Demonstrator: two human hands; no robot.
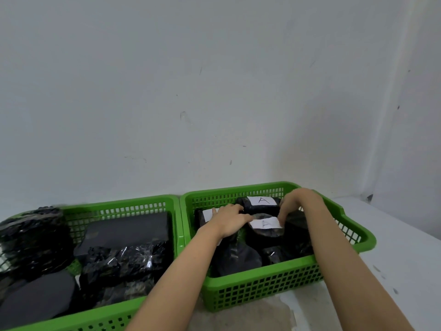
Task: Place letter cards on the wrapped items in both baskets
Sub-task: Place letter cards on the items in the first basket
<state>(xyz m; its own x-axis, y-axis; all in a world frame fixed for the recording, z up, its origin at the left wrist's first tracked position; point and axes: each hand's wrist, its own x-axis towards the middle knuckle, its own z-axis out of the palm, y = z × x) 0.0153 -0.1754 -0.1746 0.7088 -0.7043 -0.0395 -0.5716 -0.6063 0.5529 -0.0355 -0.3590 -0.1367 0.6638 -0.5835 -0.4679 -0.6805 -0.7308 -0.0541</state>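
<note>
Nearest in the right basket (281,283) are two black wrapped items (236,259) with no card on them yet. The left basket (124,206) holds more black wrapped items (124,259), and I see no card there at all.

A bit farther in, both hands meet over the middle of the right basket. The left hand (230,222) has its fingers curled onto the left end of a white letter card (265,223). The right hand (292,206) points down, and its fingertips look pinched on the right end of the same card. The card lies on top of a round wrapped item (265,237), and it looks a little bent.

To do this step well, I think the hands should lay the card flat, with the letter facing up, in the middle of the round item, so it does not slide off the shiny wrap. Then let go softly, one end at a time.

Farther back, another card with an A (261,200) sits on a wrapped item (245,206) by the far wall of the basket. One more white card (208,214) peeks out just past the left hand.
</note>
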